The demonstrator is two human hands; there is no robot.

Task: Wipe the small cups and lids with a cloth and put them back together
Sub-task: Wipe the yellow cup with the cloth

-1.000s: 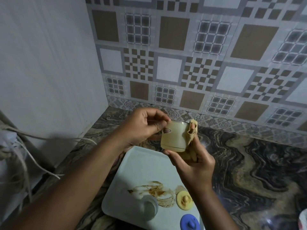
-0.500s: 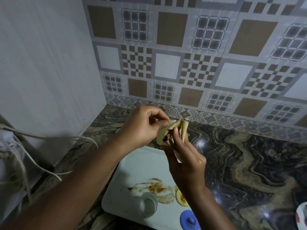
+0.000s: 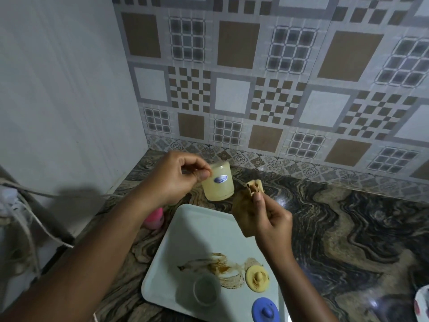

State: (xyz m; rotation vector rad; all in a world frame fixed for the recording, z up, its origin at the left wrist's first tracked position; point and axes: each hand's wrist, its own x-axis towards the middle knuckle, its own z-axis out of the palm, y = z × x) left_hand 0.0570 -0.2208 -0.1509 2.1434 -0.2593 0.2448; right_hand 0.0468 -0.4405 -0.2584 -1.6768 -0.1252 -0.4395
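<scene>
Cream plastic, the small cup [image 3: 218, 185] hangs above the marbled bench [image 3: 348, 228], pinched near its rim by your left grip [image 3: 176, 180], thumb and fingers curled on it. Your right grip [image 3: 272, 219] is closed round a tan cloth [image 3: 243, 205], just beside the cup but apart from it. Below, the pale tray [image 3: 199, 231] carries brown smears [image 3: 217, 268], a yellow lid [image 3: 257, 278], a blue lid [image 3: 265, 310] and a clear cup [image 3: 205, 292]. A pink cup [image 3: 154, 218] stands on the bench left of the tray.

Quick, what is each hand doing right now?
Left hand: closed, holding the small pale cup.
Right hand: closed, pinching the brownish cloth.
</scene>
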